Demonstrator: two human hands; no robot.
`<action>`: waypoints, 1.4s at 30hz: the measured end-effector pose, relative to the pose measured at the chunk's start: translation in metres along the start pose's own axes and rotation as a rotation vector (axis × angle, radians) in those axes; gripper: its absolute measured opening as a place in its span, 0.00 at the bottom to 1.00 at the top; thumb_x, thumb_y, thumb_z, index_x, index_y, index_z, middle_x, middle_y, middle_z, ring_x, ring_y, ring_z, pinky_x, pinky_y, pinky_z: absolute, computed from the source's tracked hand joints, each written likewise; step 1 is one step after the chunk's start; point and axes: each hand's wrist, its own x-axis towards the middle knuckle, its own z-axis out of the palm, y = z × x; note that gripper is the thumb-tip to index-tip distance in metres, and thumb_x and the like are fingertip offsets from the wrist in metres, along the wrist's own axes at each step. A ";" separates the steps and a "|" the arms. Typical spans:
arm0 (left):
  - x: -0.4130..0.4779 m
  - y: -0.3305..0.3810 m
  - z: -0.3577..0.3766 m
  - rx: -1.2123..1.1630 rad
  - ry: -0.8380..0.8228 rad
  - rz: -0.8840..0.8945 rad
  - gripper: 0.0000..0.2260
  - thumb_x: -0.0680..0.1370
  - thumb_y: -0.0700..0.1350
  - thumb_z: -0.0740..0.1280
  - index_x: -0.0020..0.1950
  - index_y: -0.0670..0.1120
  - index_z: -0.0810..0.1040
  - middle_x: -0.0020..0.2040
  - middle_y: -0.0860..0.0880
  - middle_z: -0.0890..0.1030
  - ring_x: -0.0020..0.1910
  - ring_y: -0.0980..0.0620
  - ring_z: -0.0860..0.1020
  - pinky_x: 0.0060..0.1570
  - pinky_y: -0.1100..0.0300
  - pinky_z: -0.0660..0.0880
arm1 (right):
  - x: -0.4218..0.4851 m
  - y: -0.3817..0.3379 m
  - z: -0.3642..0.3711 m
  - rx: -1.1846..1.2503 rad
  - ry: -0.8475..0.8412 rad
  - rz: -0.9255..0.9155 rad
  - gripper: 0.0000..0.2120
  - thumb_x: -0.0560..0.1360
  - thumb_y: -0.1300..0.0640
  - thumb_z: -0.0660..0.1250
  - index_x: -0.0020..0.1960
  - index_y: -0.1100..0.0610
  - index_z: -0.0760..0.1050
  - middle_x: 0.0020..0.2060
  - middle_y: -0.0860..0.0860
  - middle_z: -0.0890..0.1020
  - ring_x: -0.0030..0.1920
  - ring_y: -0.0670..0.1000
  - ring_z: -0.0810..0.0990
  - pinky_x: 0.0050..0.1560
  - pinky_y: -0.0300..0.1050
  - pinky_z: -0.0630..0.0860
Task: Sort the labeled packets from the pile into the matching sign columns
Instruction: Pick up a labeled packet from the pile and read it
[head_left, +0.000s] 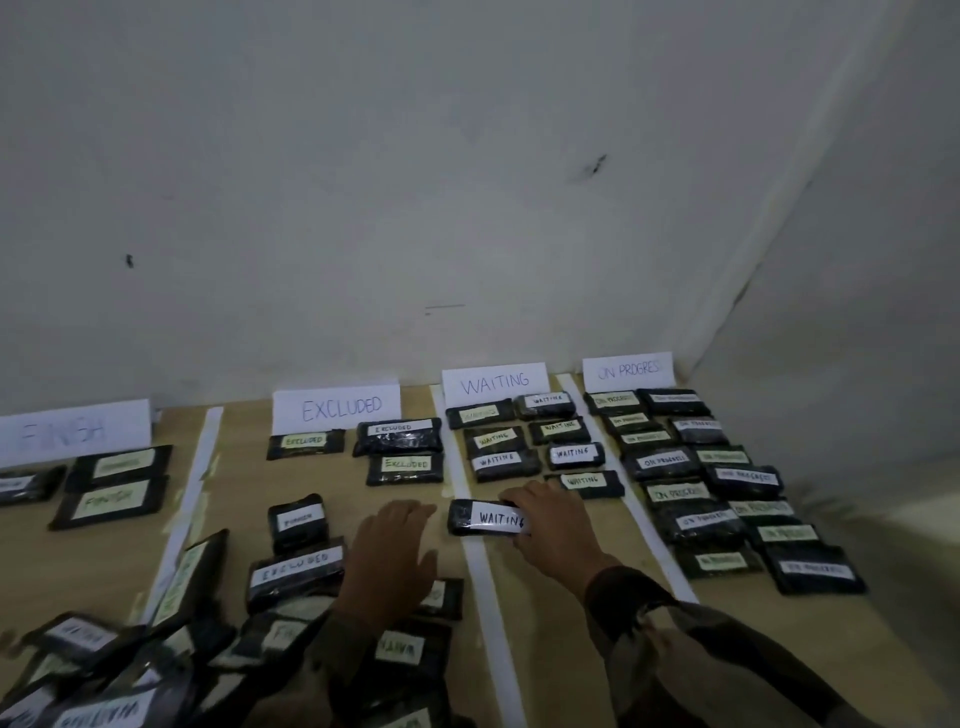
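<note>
Four white paper signs stand along the far edge of the worktop (561, 654), reading from left to right: FINISH sign (72, 431), its writing faint, EXCLUDED sign (337, 408), WAITING sign (496, 383) and ON PROGRESS sign (628, 370). Dark packets with matching handwritten labels lie in a column near each sign, and white strips (485, 597) divide the columns.

The right hand (556, 525) has its fingers curled over the right end of a WAITING packet (483, 518). This packet sits at the near end of the WAITING column, and its left end overlaps the strip. I cannot tell whether it rests on the worktop.

The left hand (389, 556) is spread flat with straight fingers, holding nothing, above the right edge of the pile (130, 670). Labels reading EXCLUDED and WAITING show in the pile.
</note>
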 end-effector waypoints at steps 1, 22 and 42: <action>0.006 0.004 0.005 0.006 -0.008 0.000 0.24 0.62 0.50 0.75 0.57 0.47 0.78 0.52 0.48 0.81 0.50 0.47 0.80 0.45 0.51 0.79 | 0.004 0.008 0.002 0.008 -0.004 0.000 0.22 0.73 0.53 0.64 0.66 0.48 0.69 0.60 0.49 0.75 0.60 0.54 0.70 0.56 0.48 0.65; 0.053 0.019 0.072 -0.028 -0.056 -0.186 0.22 0.70 0.47 0.71 0.63 0.46 0.75 0.60 0.47 0.78 0.59 0.47 0.76 0.58 0.51 0.73 | 0.069 0.078 0.062 0.037 0.051 -0.090 0.25 0.56 0.52 0.79 0.51 0.51 0.78 0.45 0.49 0.79 0.44 0.52 0.78 0.41 0.45 0.73; 0.037 -0.002 0.033 -0.031 -0.033 -0.212 0.26 0.76 0.50 0.63 0.73 0.49 0.63 0.72 0.48 0.65 0.71 0.50 0.62 0.69 0.54 0.59 | 0.060 0.029 0.049 0.116 0.117 -0.235 0.16 0.59 0.54 0.72 0.46 0.51 0.77 0.42 0.50 0.77 0.43 0.54 0.76 0.39 0.48 0.73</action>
